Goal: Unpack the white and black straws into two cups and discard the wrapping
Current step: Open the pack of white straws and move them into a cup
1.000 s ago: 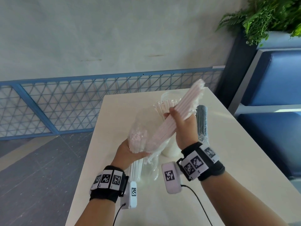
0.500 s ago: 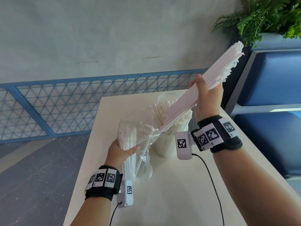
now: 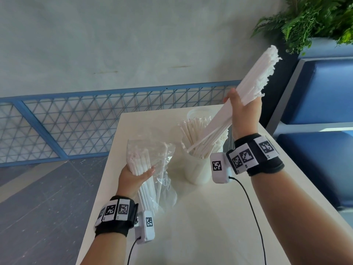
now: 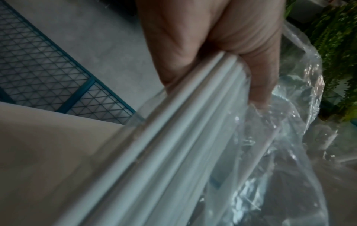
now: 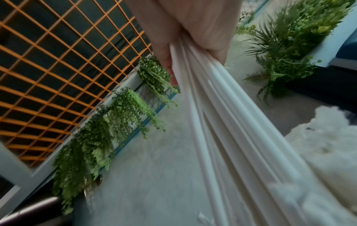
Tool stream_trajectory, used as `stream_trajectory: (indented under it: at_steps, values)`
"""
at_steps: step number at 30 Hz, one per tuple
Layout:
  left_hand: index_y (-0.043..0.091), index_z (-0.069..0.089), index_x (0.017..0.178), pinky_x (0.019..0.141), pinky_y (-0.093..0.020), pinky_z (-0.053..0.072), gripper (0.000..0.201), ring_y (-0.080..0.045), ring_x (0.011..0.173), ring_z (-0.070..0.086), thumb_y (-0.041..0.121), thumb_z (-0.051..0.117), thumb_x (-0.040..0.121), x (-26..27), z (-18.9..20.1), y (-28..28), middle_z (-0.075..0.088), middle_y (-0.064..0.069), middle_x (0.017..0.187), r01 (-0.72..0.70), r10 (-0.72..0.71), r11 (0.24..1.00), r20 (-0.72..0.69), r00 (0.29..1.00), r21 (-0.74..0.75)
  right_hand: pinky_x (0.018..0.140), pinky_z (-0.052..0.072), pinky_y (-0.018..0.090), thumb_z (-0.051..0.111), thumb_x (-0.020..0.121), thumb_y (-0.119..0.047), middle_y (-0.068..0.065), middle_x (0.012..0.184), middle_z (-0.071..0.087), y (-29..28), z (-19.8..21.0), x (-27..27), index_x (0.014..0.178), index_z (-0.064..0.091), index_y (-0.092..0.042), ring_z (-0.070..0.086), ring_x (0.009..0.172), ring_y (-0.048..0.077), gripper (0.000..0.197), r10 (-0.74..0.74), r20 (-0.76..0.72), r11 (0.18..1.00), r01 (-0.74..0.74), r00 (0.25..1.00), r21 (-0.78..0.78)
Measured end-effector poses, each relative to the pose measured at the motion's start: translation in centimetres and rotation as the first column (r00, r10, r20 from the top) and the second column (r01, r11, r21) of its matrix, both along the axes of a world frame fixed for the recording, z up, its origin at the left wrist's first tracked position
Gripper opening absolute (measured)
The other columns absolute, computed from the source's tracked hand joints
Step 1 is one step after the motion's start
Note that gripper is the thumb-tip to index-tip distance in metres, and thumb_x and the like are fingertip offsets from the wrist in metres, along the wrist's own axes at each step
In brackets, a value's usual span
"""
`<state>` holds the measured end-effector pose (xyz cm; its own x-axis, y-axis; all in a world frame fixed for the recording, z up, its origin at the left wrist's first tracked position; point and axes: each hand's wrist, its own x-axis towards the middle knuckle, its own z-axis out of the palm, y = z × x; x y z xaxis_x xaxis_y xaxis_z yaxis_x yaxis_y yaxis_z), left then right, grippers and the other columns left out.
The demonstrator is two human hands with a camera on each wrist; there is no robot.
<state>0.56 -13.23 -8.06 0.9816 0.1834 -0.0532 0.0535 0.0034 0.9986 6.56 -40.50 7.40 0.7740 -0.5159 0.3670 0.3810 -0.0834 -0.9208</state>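
My right hand (image 3: 240, 106) grips a thick bundle of white straws (image 3: 257, 73) held high and slanted; its lower ends reach down among the white straws (image 3: 193, 134) standing in a white cup (image 3: 196, 173). My left hand (image 3: 137, 175) grips a clear plastic bag (image 3: 164, 169) with more white straws (image 3: 139, 159) inside, upright over the table's left side. The left wrist view shows fingers (image 4: 212, 61) curled round straws (image 4: 173, 145) and crinkled wrapping (image 4: 280, 137). In the right wrist view, fingers (image 5: 193, 38) clamp the bundle (image 5: 222, 122). My right wrist hides the black straws.
A second pale cup (image 3: 198, 112) stands behind the first, near the far edge of the white table (image 3: 210, 217). A blue mesh railing (image 3: 76, 121) runs behind, with a blue bench (image 3: 315, 92) and a fern planter (image 3: 315, 20) to the right. Wrist camera cables trail over the tabletop.
My right hand has drawn the straw bundle out of the bag, up and to the right, then over the cup. My left hand has sunk slightly with the bag.
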Motion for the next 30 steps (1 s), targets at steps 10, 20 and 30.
stream_trajectory:
  at_steps: [10,20,30]
  values:
    - [0.017,0.072,0.083,0.088,-0.033,0.051,0.027,-0.023,0.094,0.070,0.010,0.080,0.058,-1.1,1.3,-2.0,0.075,-0.011,0.091,0.116,-0.113,0.980,0.026,0.993,-0.160,0.059,0.042,0.010,0.063,0.086,-0.022,-0.001,0.098,0.058,4.3,-3.7,-1.0,0.128,0.044,-0.006,0.054,0.075,0.001,0.048,0.167,-0.180,0.936,-0.213,0.969,-0.279]
    - [0.007,0.068,0.090,0.074,-0.019,0.056,0.026,-0.017,0.085,0.072,-0.008,0.073,0.069,-1.9,1.2,-2.5,0.076,-0.004,0.083,0.117,-0.112,0.981,0.039,0.993,-0.153,0.066,0.049,0.018,0.067,0.079,-0.008,-0.009,0.090,0.061,5.2,-4.2,-1.9,0.119,0.043,-0.023,0.056,0.069,0.004,0.050,0.086,-0.051,0.957,-0.097,0.995,-0.273]
    - [0.023,0.075,0.077,0.079,-0.024,0.056,0.034,-0.020,0.089,0.071,-0.010,0.072,0.069,-2.2,0.9,-3.2,0.076,-0.007,0.088,0.160,-0.153,0.976,0.058,0.987,-0.148,0.073,0.041,0.018,0.050,0.087,0.005,0.016,0.101,0.059,5.2,-7.4,-0.8,0.093,0.068,-0.002,0.060,0.084,0.028,0.020,0.172,-0.185,0.696,-0.252,0.968,-0.673]
